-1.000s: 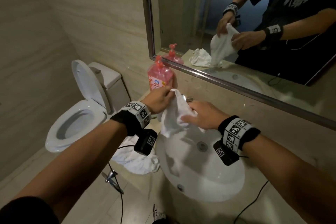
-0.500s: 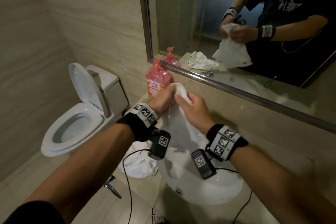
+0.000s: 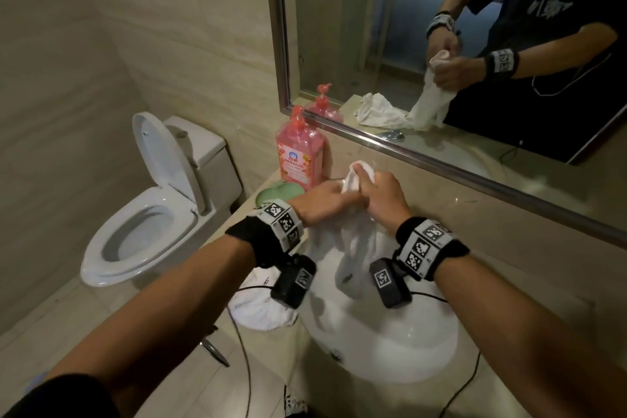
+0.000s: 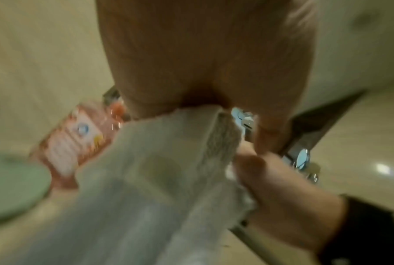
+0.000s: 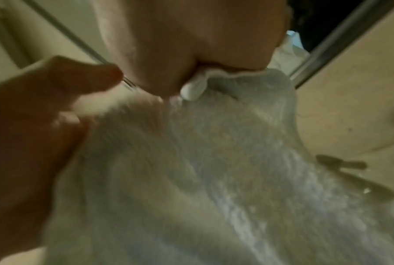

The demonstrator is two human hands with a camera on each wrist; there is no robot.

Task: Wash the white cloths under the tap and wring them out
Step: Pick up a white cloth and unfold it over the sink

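Hands side by side — left hand (image 3: 322, 202) and right hand (image 3: 383, 198) both gripping the white cloth's (image 3: 356, 241) bunched top above the basin (image 3: 390, 349) — should twist opposite ways so drips land inside.

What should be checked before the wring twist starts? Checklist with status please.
1. Left hand grips the white cloth near its top: ok.
2. Right hand grips the same cloth right beside the left: ok.
3. Cloth hangs over the sink, so drips land in the basin: ok.
4. Cloth is wet enough to wring: cannot tell; wrist views are blurred.
5. Tap is off: cannot tell; no running water shows in any view.
6. Second white cloth lies on the counter beside the sink, clear of both hands: ok.
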